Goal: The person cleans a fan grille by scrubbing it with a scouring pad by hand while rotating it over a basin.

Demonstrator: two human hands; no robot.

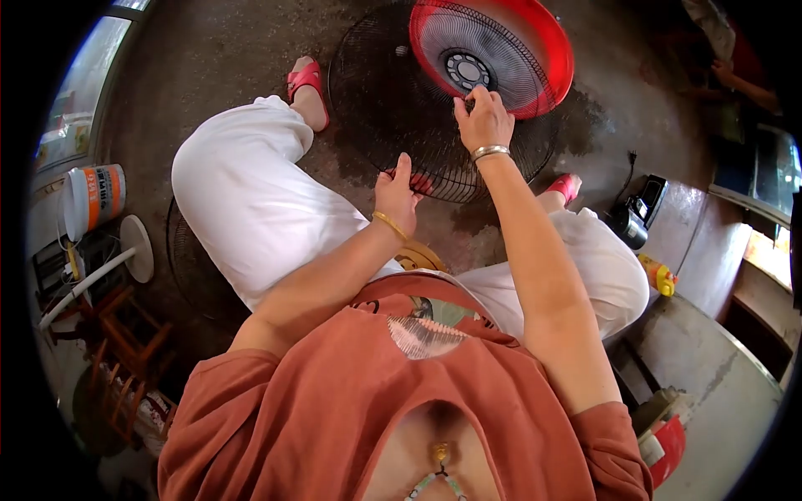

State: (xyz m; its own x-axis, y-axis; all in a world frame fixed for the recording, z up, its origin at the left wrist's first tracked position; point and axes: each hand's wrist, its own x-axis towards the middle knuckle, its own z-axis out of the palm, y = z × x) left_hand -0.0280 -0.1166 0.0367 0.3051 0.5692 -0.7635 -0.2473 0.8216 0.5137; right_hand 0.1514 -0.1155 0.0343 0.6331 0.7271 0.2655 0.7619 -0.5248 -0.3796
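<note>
A large round fan guard (359, 125) of thin black wires tilts between my knees, with a grey ringed hub (468, 71) near its upper part. Behind its upper right side shows a red basin (558, 58). My left hand (397, 199), thumb up, has its fingers curled round the guard's near rim. A patch of pinkish red shows by those fingers; I cannot make out what it is. Just below the hub, my right hand (487, 125) is closed with thumb and forefinger pinched against the wires. Anything small between those fingertips is hidden.
Wet concrete floor (225, 50) surrounds the guard. At left are an orange-and-white bucket (104, 199), a white stand with a round base (138, 249) and wooden stools (138, 338). On the right are a black device (635, 219) and a yellow bottle (660, 275). A person's arm (739, 82) shows upper right.
</note>
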